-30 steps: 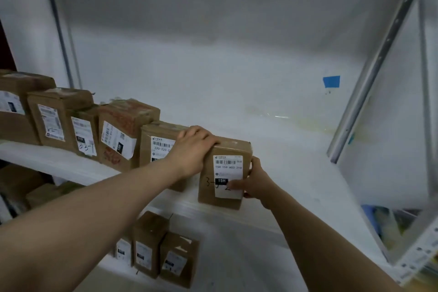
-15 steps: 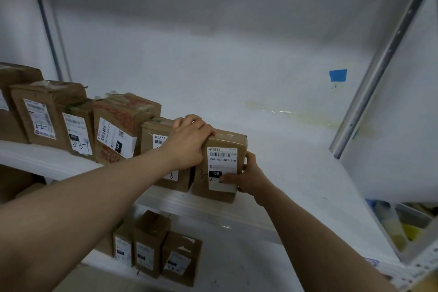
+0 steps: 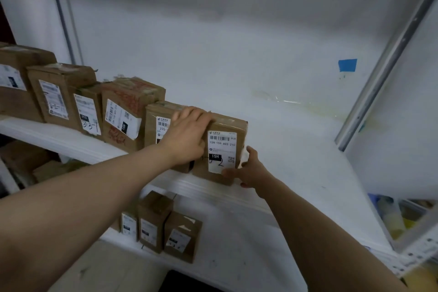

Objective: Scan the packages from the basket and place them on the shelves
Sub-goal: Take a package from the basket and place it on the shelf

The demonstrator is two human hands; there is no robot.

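Observation:
A brown cardboard package (image 3: 226,130) with a white label reading 15H stands upright on the white shelf (image 3: 296,149), last on the right of a row of packages. My left hand (image 3: 187,135) lies over its top left corner, fingers curled across the top. My right hand (image 3: 248,169) holds the lower right side, thumb on the label's bottom edge. The neighbouring package (image 3: 158,121) touches it on the left and is partly hidden by my left hand.
Several more labelled boxes (image 3: 59,95) line the shelf to the left. Three small boxes (image 3: 163,225) stand on the lower shelf. A metal upright (image 3: 379,64) bounds the shelf at right, with a blue tape patch (image 3: 347,65) on the back wall.
The package has slid slightly left, closing against its neighbour. Both hands stayed on it; the view shifted a little.

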